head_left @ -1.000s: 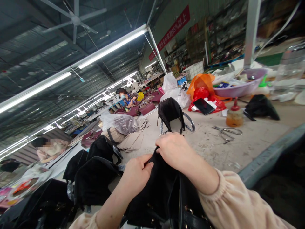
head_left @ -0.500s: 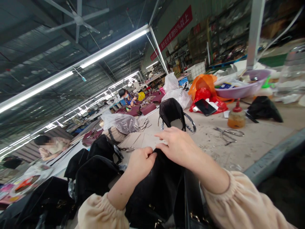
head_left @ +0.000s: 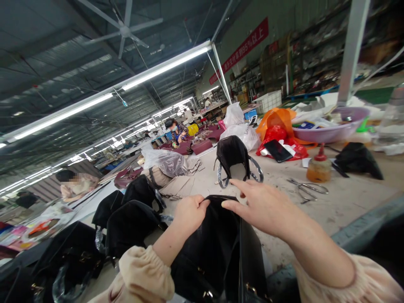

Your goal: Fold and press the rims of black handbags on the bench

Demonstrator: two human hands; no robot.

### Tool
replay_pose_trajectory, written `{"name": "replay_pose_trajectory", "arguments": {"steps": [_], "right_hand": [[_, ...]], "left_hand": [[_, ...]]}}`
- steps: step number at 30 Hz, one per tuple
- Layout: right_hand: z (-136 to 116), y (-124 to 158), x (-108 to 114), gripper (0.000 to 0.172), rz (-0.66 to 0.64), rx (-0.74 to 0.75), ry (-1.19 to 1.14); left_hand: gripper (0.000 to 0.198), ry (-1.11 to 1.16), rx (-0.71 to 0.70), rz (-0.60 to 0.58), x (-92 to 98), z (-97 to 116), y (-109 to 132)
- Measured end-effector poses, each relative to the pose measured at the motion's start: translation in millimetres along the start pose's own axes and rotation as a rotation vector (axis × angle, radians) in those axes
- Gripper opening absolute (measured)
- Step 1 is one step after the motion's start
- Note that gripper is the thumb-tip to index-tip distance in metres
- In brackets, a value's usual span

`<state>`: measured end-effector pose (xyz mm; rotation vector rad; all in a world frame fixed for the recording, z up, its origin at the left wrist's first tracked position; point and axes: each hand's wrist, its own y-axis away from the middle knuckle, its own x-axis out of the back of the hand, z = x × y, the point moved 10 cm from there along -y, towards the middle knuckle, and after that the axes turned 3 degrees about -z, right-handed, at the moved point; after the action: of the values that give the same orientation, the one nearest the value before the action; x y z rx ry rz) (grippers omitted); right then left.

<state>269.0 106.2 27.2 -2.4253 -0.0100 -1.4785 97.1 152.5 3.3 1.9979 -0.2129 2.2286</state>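
A black bag (head_left: 214, 240) with gold-coloured metal fittings stands before me, its upper rim facing up. My left hand (head_left: 189, 213) is closed on the left end of that rim, thumb and fingers pinching the edge. Over the right end of the rim is my right hand (head_left: 268, 207), fingers stretched forward and thumb apart from them. Its thumb overlaps the rim; whether it presses on it I cannot tell. Beyond my hands sits another black bag (head_left: 232, 153) with plastic-wrapped handles.
Several more black bags (head_left: 132, 229) crowd the left. On the table at right lie scissors (head_left: 307, 189), a red-capped glue bottle (head_left: 319, 167), a phone (head_left: 277, 150) on a red plastic bag, and a purple basin (head_left: 328, 133). Co-workers (head_left: 77, 185) sit further off.
My right hand has moved right along the rim, its thumb further from my left hand, exposing more of the edge. The left hand keeps its pinch. The view has shifted slightly.
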Motion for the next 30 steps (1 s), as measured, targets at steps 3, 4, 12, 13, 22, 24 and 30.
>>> {"name": "replay_pose_trajectory", "arguments": {"steps": [3,4,12,13,22,24,30], "right_hand": [[1,9,-2,0.056,-0.089,0.008,0.007],[1,13,-1,0.060,-0.105,0.004,0.016],[-69,67,-25,0.071,-0.318,0.260,-0.020],[-76,73,-33,0.066,-0.366,0.271,-0.017],[-78,90,-47,0.051,-0.385,0.280,-0.112],[-75,93,-42,0.058,-0.372,0.265,-0.128],[-54,90,-25,0.085,-0.325,0.284,-0.087]], "left_hand": [[0.031,-0.041,0.032,0.027,3.1,0,-2],[0.031,-0.048,0.043,0.032,4.0,-1,-2],[0.037,0.080,0.120,-0.081,3.9,-25,-2],[0.040,0.113,0.125,-0.118,3.2,-28,-1],[0.045,0.246,0.131,-0.233,6.3,-39,31],[0.044,0.287,0.176,-0.201,2.7,-44,37],[0.037,0.531,0.392,-0.217,-16.9,-61,63]]}}
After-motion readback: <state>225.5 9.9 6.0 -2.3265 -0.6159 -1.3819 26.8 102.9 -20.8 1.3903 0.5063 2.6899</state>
